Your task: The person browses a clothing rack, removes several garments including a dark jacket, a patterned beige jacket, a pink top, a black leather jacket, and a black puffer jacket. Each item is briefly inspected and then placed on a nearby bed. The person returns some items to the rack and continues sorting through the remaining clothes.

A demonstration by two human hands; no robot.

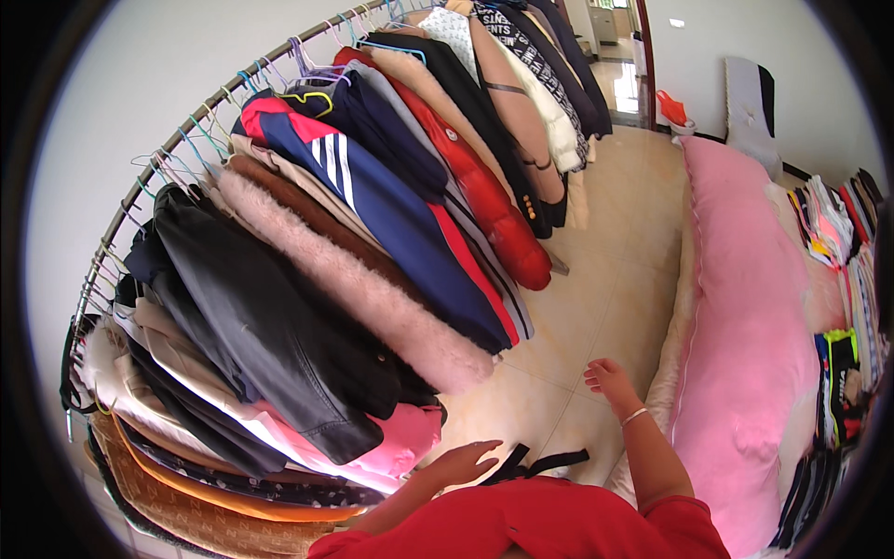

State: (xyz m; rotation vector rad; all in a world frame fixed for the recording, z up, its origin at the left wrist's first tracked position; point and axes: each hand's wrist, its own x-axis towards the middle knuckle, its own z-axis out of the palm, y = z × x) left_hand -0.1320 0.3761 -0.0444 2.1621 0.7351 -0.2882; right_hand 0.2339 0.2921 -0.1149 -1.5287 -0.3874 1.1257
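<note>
My left hand [464, 462] is held low in front of my red top, with nothing in it and its fingers spread. It is nearest to a bright pink garment [401, 440] and a black leather jacket [272, 328] on the rack. My right hand [609, 381], a bangle on its wrist, hangs over the tiled floor with its fingers loosely bent and nothing in them. To its right lies a long pink cushion or bolster [744, 314]. A fluffy pink coat [356, 286] and a navy track jacket [370, 202] with white stripes hang beyond the leather jacket.
A metal clothes rail [202, 112] curves along the left wall, crowded with hung clothes, including a red puffer jacket [482, 195]. Folded clothes [862, 307] are piled beyond the bolster. A doorway [621, 63] opens at the far end, near a red plastic bag [672, 108].
</note>
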